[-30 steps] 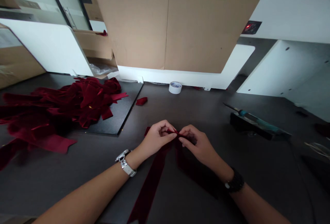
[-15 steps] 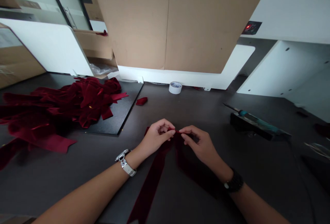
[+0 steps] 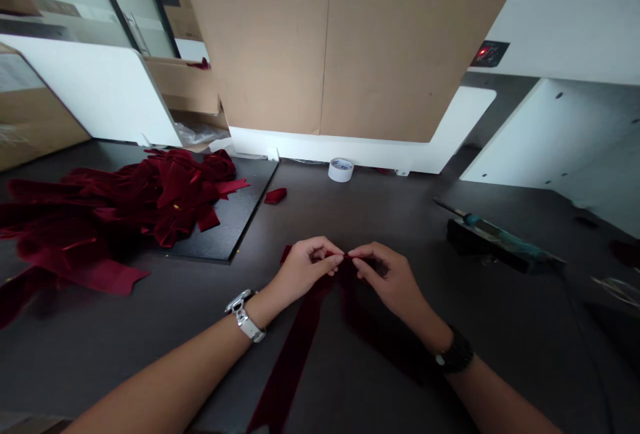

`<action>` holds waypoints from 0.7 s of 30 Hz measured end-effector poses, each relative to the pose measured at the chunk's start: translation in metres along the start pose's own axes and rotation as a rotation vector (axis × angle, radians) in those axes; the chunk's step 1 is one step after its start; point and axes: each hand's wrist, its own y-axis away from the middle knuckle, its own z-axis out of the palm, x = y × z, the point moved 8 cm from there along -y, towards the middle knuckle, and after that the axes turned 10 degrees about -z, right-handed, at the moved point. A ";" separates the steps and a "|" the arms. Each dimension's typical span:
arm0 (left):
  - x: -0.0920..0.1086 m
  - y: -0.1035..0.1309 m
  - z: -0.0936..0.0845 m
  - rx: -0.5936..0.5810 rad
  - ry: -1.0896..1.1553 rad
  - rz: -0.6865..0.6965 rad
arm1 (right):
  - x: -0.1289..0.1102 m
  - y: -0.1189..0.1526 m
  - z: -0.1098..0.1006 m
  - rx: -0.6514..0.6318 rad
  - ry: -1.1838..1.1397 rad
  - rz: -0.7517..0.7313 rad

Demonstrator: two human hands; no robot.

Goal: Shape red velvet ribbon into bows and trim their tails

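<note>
A dark red velvet ribbon (image 3: 295,347) is pinched at its top between my two hands, near the middle of the dark table. My left hand (image 3: 310,267) closes thumb and fingers on it from the left, partly covering a loop behind. From the right, my right hand (image 3: 383,271) pinches the same spot, its fingertips almost touching the left ones. Two tails hang down from there and spread over the table, the left one with a notched end.
A heap of red velvet bows (image 3: 170,201) lies on a black board (image 3: 240,221) at the left. Beyond my hands are a small red scrap (image 3: 275,196) and a tape roll (image 3: 341,169). A teal-handled soldering tool (image 3: 500,231) rests on a black holder at the right.
My left fingertips have shifted slightly right, closer to those of my right hand. The ribbon stays pinched, and its tails lie as before.
</note>
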 end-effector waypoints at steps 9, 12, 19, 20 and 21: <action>-0.001 -0.001 -0.006 0.064 -0.020 0.032 | 0.007 0.003 0.001 0.008 -0.069 0.059; 0.000 -0.001 -0.007 0.074 -0.012 0.035 | 0.008 0.003 0.001 0.017 -0.074 0.077; -0.003 -0.001 -0.005 0.052 0.027 -0.005 | 0.008 0.002 0.000 0.033 -0.089 0.082; -0.003 -0.001 -0.005 0.047 0.033 -0.010 | 0.008 0.002 0.000 0.033 -0.090 0.082; -0.004 -0.002 -0.004 0.043 0.036 -0.015 | 0.008 0.002 0.000 0.033 -0.089 0.079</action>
